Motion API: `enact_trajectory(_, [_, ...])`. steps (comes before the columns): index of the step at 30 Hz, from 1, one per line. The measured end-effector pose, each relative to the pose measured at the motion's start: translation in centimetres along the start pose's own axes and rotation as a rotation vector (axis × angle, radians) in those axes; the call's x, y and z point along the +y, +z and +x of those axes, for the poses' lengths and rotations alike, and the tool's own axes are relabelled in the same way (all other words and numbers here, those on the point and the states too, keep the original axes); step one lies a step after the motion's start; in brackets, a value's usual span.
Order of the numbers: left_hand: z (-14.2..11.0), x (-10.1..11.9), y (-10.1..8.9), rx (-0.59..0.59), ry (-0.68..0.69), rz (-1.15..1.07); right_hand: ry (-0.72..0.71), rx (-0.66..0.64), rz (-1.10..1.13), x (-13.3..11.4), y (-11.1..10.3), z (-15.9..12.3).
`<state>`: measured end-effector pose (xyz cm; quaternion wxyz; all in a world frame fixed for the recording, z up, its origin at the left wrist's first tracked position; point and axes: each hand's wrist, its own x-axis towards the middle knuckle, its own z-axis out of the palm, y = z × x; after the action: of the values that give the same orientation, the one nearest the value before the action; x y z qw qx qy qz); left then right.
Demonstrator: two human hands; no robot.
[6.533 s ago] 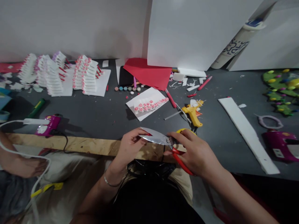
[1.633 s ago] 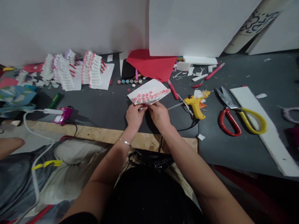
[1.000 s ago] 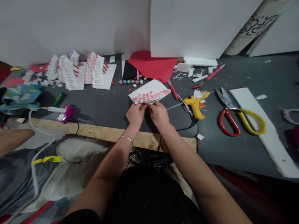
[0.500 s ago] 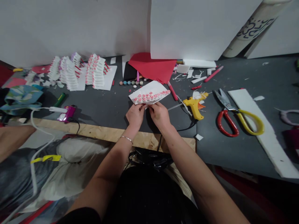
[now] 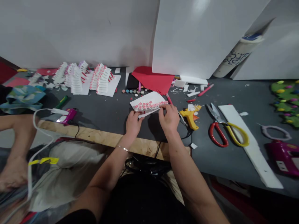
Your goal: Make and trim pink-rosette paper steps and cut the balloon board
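Head cam: I've got the left hand (image 5: 132, 124) pinching the near-left edge of the white card (image 5: 151, 95), just over the table (image 5: 102, 113), mid-bench. Right hand (image 5: 169, 120) touches the right end of the pink rosettes (image 5: 149, 105) on it; can't tell if it grips. Glue gun (image 5: 191, 119) just right, scissors (image 5: 217, 117) beyond, blades parted.

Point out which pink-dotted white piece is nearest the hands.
The lone central piece: the left hand touches its near edge, the right hand its right end. The other pink-dotted pieces sit farther left by the wall.
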<state>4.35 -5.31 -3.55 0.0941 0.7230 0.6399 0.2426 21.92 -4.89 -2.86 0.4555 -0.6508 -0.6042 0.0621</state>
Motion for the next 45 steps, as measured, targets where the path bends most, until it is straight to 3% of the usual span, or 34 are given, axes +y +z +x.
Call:
enact_trajectory(6, [1.0, -2.0, -0.7, 0.014, 0.004, 0.045, 0.113, 0.075, 0.01, 0.8, -0.9, 1.1])
enact_trajectory(11, [1.7, -3.7, -1.4, 0.031, 0.072, 0.103, 0.203, 0.107, 0.173, 1.4, -2.1, 1.7])
enact_trajectory(14, [2.1, -4.6, -1.6, 0.023, 0.117, 0.111, 0.28, 0.073, 0.208, 2.1, -4.3, 1.9])
enact_trajectory(21, [3.0, -6.0, -1.3, 0.052, 0.194, 0.083, 0.386, 0.096, -0.104, 6.1, -11.7, 1.5])
enact_trajectory(27, [3.2, -6.7, -1.2, 0.053, 0.216, 0.097, 0.438, -0.024, -0.293, 9.3, -14.6, 0.4])
enact_trajectory(33, [3.2, -7.1, -0.8, 0.087, 0.253, 0.136, 0.325, -0.037, -0.341, 8.7, -14.9, 3.2])
enact_trajectory(39, [3.1, -7.1, -0.6, 0.107, 0.256, 0.151, 0.13, -0.152, -0.44, 6.8, -12.6, 7.0])
enact_trajectory(45, [3.1, -7.2, -0.6, 0.095, 0.239, 0.128, 0.108, -0.266, -0.538, 6.1, -11.7, 6.3])
